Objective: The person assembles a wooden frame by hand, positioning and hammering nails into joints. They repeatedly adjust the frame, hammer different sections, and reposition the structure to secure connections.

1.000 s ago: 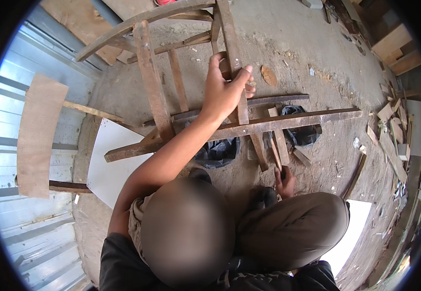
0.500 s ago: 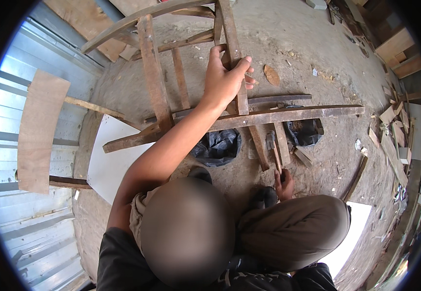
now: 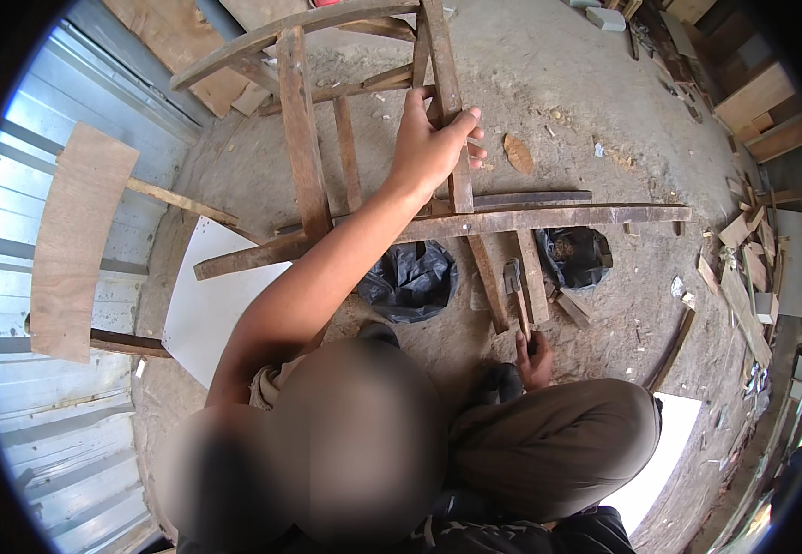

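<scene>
White panel (image 3: 202, 300) is seen left of the wooden furniture frame (image 3: 301, 138). Frame's upright (image 3: 442, 65) is clasped by the left hand (image 3: 433, 148); steadying seems the step in hand. Body-side of frame, hammer (image 3: 519, 300) is pinched by its handle in the right hand (image 3: 536, 361). Firm hold and clear hammer path seem called for next.

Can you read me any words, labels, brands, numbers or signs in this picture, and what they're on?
No text can be read.
Wooden frame and hammer: no lettering I can make out.
Dark garment: pale pattern, too unclear to read.
</scene>
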Motion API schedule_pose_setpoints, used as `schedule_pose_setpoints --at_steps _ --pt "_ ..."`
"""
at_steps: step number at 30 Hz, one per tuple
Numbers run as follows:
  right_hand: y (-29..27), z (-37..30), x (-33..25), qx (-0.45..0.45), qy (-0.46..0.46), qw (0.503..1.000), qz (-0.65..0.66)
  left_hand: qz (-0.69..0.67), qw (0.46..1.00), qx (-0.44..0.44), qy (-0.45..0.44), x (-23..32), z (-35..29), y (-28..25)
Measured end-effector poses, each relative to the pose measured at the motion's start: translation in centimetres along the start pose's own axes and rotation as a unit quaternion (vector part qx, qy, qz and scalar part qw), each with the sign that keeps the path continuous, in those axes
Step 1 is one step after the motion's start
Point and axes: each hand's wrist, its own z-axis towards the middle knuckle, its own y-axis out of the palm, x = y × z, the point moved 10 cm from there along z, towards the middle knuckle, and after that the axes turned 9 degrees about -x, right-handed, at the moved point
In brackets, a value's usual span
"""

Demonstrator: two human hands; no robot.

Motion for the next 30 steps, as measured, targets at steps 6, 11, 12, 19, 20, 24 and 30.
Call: schedule_pose_setpoints --at_steps 6,11,12,19,20,24,30 --pt "-0.1 0.2 -0.3 0.007 -0.008 1.0 0.0 0.053 0.998 -0.015 -0.002 0.6 1.4 -0.5" --pt "0.5 0.0 -0.4 -0.004 -0.045 0.998 0.036 0.337 0.939 -0.015 -0.069 1.1 0.7 -0.5" --pt "0.6 -0.2 -0.2 -0.008 -0.041 0.999 0.033 0.447 0.889 -0.013 -0.102 1.5 -0.2 -0.4" --pt "-0.1 -0.5 -1.2 -0.01 -0.006 0.998 0.063 0.724 0.661 -0.031 0.193 3.5 -7.6 1.7" --pt "-0.2 -0.6 -1.6 -0.007 -0.004 0.999 0.044 0.724 0.659 -0.037 0.2 3.9 -7.8 1.4" --pt "0.1 -0.1 -2.0 0.012 -0.006 1.0 0.02 0.739 0.649 -0.018 0.179 3.5 -7.5 1.0" --pt "-0.3 0.3 1.4 0.026 0.001 0.999 0.024 0.739 0.644 -0.005 0.196 3.1 -8.6 2.2"
